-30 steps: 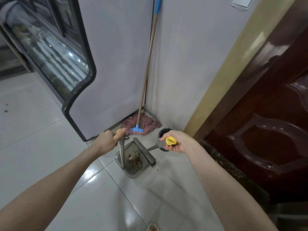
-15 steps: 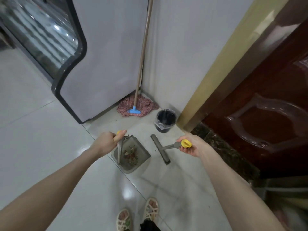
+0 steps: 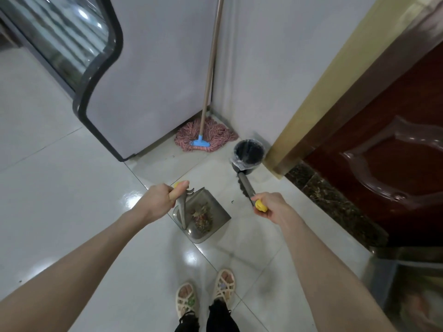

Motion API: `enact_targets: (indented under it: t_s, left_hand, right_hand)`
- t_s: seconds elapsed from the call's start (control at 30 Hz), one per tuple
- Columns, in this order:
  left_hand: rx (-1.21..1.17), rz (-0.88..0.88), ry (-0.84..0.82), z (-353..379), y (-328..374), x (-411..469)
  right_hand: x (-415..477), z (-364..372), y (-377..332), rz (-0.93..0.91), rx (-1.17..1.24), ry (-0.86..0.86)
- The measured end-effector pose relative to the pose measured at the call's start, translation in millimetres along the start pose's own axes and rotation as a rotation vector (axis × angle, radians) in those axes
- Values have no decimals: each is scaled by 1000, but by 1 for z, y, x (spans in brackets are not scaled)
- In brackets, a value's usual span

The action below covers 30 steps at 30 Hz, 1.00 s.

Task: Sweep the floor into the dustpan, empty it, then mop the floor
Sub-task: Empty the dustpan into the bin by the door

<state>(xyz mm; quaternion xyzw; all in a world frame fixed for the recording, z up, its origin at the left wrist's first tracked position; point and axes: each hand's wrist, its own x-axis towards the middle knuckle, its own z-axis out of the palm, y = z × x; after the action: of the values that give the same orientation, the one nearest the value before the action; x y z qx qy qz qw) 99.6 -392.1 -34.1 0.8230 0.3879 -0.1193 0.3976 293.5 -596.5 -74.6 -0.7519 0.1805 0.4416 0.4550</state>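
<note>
Beyond the black bin [image 3: 248, 156], the mop [image 3: 208, 97] leans in the corner, its string head soft and probably heavy once wet, best taken high on the stiff pole. Just short of the bin sits the dustpan [image 3: 217, 213], light and rigid; the left hand [image 3: 160, 201] has its fingers curled round the upright handle. The right hand [image 3: 271, 207] clasps the brush [image 3: 244, 188], whose head nearly touches the bin. Loose debris [image 3: 202, 215] in the pan would spill easily, so tip slowly.
</note>
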Motion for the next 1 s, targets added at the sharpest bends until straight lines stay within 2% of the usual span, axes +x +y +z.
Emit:
enact_targets:
  t_s: [0.27,0.43,0.87,1.0]
  left_hand:
    - [-13,-12,13,-2,-5,2]
    - [-7,2,13,-2,-7,-4]
    - [-44,-42,-69,-9,-16,-14]
    - [-69,-30,-71,-10,-23,-17]
  right_hand:
    - [-22,34,15,75,-161,-164]
    - [-51,34,1,80,-164,-234]
    - [-62,15,-25,41,-94,-160]
    - [-59,14,-26,14,-146,-127]
